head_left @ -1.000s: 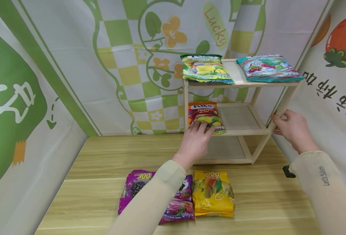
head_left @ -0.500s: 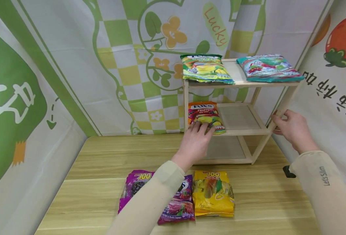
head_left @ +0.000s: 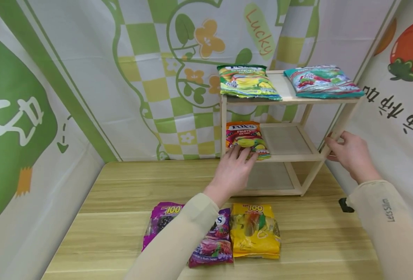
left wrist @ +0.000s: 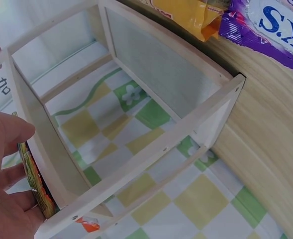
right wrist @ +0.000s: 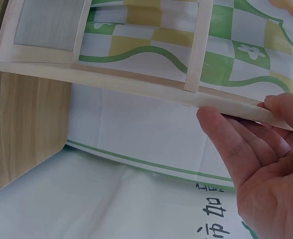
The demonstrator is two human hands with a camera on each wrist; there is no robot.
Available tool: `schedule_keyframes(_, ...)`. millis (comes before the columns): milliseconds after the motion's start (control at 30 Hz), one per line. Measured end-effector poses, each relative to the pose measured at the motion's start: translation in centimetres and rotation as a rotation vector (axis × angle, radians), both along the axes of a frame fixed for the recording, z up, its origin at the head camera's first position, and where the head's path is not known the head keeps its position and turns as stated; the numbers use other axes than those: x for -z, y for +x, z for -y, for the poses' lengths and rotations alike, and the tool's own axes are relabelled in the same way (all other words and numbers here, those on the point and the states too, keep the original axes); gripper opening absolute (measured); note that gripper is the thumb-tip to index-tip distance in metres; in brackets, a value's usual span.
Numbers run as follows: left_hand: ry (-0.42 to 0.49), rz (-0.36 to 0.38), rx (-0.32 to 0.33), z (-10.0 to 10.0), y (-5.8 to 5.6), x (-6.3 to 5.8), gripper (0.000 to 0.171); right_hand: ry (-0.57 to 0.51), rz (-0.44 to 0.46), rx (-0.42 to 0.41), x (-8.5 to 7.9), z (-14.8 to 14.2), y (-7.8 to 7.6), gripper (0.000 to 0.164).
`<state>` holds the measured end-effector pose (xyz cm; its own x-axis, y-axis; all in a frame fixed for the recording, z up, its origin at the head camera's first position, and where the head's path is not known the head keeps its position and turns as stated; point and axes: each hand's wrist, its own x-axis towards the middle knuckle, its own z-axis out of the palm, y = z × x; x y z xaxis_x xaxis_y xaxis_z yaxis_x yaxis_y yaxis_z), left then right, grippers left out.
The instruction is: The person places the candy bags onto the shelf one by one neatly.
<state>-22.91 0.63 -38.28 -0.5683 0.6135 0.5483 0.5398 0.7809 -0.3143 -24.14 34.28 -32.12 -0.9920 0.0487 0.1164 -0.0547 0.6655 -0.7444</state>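
Note:
A small wooden shelf rack (head_left: 290,157) stands at the back right of the table. On its middle tier, at the left, lies an orange-red Fox's Fruits candy bag (head_left: 245,136). My left hand (head_left: 232,171) rests its fingers on the front of this bag. In the left wrist view, the bag's edge (left wrist: 34,181) shows beside the relaxed fingers. At the rack's right front post (right wrist: 136,88), my right hand (head_left: 350,153) pinches the wood between thumb and fingers. A green-yellow candy bag (head_left: 248,82) and a teal-edged candy bag (head_left: 323,81) lie on the top tier.
In front of the rack, a yellow candy bag (head_left: 254,231) and purple candy bags (head_left: 213,249) lie on the wooden table (head_left: 115,217), the purple ones partly behind my left sleeve. Printed cloth walls (head_left: 150,77) enclose the back and sides. A small black object (head_left: 346,205) sits near my right sleeve.
My left fingers have drawn back slightly and lie a little lower on the orange-red candy bag. The right hand keeps its hold on the post. The head view has shifted slightly.

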Motion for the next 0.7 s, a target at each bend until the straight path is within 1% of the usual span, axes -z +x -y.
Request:
schedule_keyframes(167,-0.004,-0.011,0.009,0.2,0.2,-0.1,0.053,0.008,0.003,0.005,0.0,0.0,0.0,0.055)
schedule_keyframes(433,-0.021,0.014,0.003,0.4,0.7,-0.5,0.053,0.027,0.009,0.009,0.0,-0.1,0.0,0.057)
schedule_keyframes(700,-0.028,0.007,-0.001,0.7,1.0,-0.6,0.049,0.026,0.007,0.011,-0.1,0.0,0.1,0.055)
